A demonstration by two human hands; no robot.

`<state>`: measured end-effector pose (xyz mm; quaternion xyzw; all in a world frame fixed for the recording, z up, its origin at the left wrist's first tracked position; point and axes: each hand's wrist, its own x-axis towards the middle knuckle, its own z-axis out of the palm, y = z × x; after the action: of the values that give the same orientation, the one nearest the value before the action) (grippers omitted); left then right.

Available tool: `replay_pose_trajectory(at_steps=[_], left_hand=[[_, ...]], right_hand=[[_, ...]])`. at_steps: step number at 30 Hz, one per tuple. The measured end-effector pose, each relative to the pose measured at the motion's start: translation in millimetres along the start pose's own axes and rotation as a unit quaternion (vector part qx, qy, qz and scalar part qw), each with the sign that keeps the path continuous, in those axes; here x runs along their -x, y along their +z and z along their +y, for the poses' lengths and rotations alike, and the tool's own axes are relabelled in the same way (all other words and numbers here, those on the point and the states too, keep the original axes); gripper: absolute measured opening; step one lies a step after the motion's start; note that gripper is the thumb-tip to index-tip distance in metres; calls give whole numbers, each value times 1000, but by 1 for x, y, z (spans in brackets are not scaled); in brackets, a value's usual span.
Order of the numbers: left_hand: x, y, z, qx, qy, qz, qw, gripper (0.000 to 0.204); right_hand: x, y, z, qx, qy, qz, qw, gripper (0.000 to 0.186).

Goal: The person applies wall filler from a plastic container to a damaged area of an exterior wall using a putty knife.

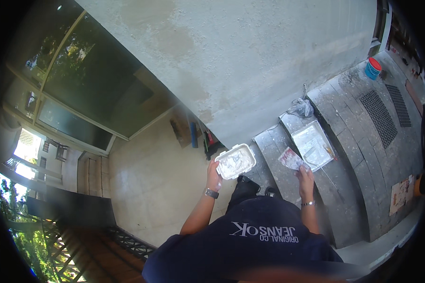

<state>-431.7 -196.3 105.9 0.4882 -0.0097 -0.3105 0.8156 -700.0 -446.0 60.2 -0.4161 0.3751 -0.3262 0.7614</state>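
My left hand (214, 176) grips the near-left edge of a white plastic container (225, 175). White paste (237, 161) is smeared over the container's inside. In my right hand (305, 182) is a flat, reddish rectangular piece (291, 158) streaked with white, pinched by its near corner; whether it is a scraper or a card I cannot tell. Just beyond that hand, a white rectangular tray (299, 135) lies on a step, coated inside with whitish residue. The flat piece overlaps the tray's left side in view. The container is apart from both.
A patchy white wall (269, 61) rises ahead. Grey speckled steps (344, 188) lie right, with a crumpled plastic bag (301, 108), a blue bucket with red lid (373, 69), dark mats (378, 118) and a stained board (401, 195). Glass panels (99, 75) stand left.
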Motion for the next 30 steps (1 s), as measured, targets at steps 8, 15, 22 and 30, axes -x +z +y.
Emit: replay_pose_trajectory(at_steps=[8,15,22,30], left_hand=[[13,59,36,-177,-12,11,984,31],[36,42,23,-99,10,73,992,35],[51,22,12,-146,15,92,985,34],[40,37,20,-172,22,75,982,34]], right_hand=[[-13,106,-81,111,-125,-226,960,25],[-15,147,-78,321,-160,-341,869,19],[-18,152,-61,366,-109,-415,826,18],[-16,154,-93,431,-133,-429,783,29]])
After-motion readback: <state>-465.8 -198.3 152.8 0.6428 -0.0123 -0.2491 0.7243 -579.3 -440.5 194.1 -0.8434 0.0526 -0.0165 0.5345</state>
